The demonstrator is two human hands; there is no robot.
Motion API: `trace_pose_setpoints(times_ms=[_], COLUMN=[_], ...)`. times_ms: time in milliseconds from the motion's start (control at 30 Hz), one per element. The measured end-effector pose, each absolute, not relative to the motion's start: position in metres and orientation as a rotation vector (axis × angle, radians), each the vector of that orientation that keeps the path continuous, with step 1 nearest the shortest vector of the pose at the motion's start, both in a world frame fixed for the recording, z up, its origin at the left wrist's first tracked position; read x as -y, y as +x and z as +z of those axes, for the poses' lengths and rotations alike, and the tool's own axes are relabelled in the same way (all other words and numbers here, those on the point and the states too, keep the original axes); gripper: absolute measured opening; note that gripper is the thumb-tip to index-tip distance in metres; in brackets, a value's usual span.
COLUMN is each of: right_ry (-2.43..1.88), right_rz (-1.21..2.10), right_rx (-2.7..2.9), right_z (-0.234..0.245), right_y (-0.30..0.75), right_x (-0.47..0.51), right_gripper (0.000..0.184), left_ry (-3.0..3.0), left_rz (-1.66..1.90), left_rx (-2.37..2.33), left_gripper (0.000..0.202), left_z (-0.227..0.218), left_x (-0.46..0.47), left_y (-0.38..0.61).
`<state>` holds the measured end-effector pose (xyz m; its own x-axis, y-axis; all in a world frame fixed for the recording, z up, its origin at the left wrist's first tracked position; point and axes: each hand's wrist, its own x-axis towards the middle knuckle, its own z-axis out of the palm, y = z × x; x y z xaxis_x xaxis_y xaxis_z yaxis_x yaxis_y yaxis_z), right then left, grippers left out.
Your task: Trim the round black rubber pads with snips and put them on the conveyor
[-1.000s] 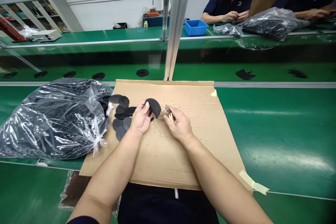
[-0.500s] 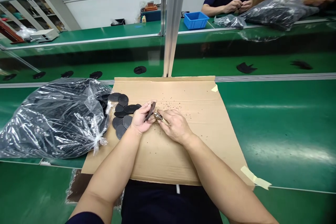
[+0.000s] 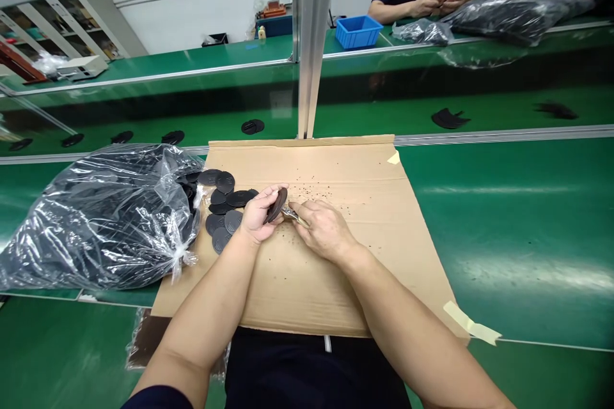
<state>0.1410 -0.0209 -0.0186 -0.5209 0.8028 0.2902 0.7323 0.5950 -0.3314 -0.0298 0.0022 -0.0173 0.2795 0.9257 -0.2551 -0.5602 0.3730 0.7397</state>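
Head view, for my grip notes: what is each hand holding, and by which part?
The left hand grips a black disc by its edge, between thumb and fingers. The right hand holds small metal nippers, its fingers closed around the handles.

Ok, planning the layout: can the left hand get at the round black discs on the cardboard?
Probably yes: the left hand is beside the round black discs, nothing between, though holding one disc.

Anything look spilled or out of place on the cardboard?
Yes: black crumbs are scattered over the cardboard sheet around the black disc in the left hand and the metal tool in the right hand, like spilled debris.
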Motion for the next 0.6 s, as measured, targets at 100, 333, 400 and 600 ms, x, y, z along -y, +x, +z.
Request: trace_pose_setpoints(times_ms=[100,333,400,600], right_ry=[-1.291,-1.361,-1.304,-1.154], right_rz=[0.214,0.425,0.495,0.433], right_rx=[2.453,2.410,2.324,2.004], right_z=[-0.017,-0.012,-0.014,-0.027], right_y=[0.142,0.141,0.140,0.142], right_x=[0.022,0.024,0.024,0.017], right_gripper=[0.036,0.035,0.033,0.031], left_ry=[0.604,0.585,0.521,0.369], left_rz=[1.085,1.066,1.045,1.060], left_rx=[-0.765,-0.744,-0.677,-0.567], left_gripper=[0.036,0.031,0.026,0.018], left_z=[-0.022,-0.025,-0.023,-0.014], left_x=[-0.003,-0.004,-0.004,-0.004], left_y=[-0.029,-0.029,-0.029,-0.030])
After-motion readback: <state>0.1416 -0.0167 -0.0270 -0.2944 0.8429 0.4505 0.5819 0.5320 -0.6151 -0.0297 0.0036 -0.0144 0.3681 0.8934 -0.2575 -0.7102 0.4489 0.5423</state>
